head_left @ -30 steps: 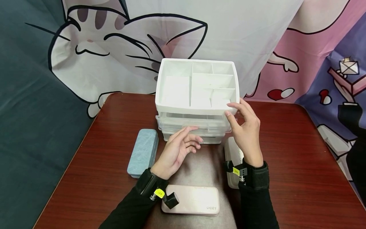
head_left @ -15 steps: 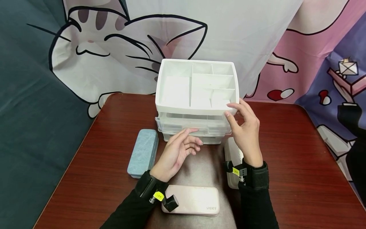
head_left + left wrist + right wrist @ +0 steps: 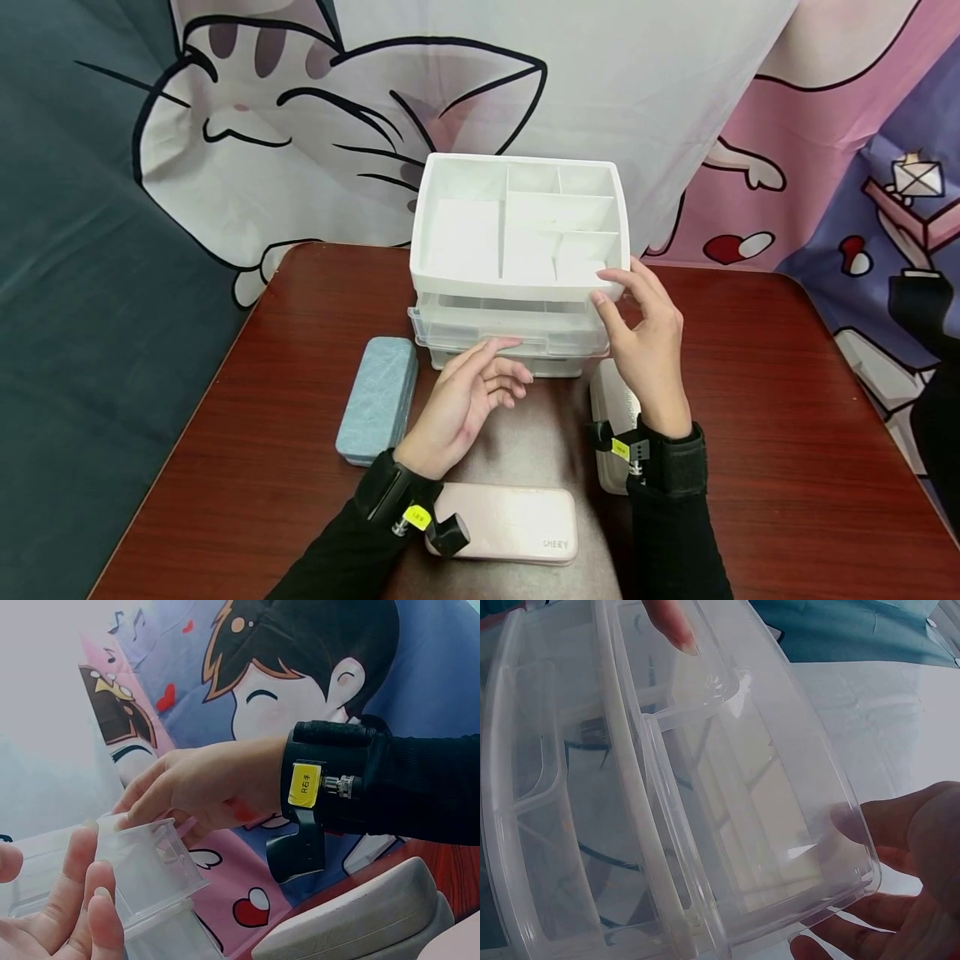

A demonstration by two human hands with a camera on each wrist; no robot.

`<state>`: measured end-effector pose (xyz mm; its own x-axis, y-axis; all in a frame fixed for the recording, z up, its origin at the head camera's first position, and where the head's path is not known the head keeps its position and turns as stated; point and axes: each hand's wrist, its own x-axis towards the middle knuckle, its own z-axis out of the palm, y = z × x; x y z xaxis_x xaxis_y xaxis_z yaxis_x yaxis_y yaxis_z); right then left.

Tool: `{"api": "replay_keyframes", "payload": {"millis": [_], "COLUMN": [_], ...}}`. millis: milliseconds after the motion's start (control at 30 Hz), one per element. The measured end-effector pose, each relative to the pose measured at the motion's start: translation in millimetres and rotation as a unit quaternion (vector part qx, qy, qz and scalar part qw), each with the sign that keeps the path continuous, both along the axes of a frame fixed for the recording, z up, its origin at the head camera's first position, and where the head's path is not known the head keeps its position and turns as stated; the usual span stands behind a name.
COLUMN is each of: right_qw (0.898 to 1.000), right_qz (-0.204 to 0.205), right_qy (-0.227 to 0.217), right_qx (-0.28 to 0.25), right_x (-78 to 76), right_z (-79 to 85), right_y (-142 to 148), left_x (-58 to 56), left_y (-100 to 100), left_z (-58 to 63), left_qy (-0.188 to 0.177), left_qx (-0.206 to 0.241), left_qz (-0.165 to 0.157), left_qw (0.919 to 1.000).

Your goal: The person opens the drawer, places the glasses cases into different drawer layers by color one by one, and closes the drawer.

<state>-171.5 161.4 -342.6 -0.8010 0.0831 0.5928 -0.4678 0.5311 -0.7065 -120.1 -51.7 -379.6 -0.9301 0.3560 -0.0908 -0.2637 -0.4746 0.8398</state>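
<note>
A white desktop storage box (image 3: 461, 237) with a divided open top stands at the back of the table. Its upper clear drawer (image 3: 457, 327) juts out a little at the front. My left hand (image 3: 457, 408) is in front of it, the index fingertip at the drawer's handle and the other fingers loosely bent. My right hand (image 3: 651, 346) pinches the box's front right corner between thumb and fingers. In the right wrist view, the clear drawer fronts (image 3: 776, 772) fill the middle, with that hand at the right corner.
To the left lies a blue case (image 3: 377, 400). A pale pink case (image 3: 517, 521) marked SHERY is nearest me, and a cream case (image 3: 613, 408) sits partly under my right wrist. Cartoon-printed cloth (image 3: 660, 92) hangs behind the brown table (image 3: 787, 433).
The upper clear drawer has slid slightly toward me, with my left index fingertip lowering along with it. My right hand stays at the box's corner.
</note>
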Motion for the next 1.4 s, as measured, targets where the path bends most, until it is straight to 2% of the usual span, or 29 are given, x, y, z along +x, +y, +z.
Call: {"api": "replay_keyframes", "payload": {"millis": [867,1400], "right_qw": [1.0,1.0], "right_qz": [-0.002,0.004], "right_qy": [-0.004,-0.008], "right_qx": [-0.001,-0.006], "right_x": [-0.1,0.4], "right_z": [-1.3,1.3], "right_y": [0.6,-0.4], "left_x": [9.0,12.1], "left_y": [0.6,-0.2], "left_z": [0.2,-1.2], "left_qy": [-0.007,0.004], "left_qx": [0.004,0.005], "left_qz": [0.004,0.007], "left_qw": [1.0,1.0]}}
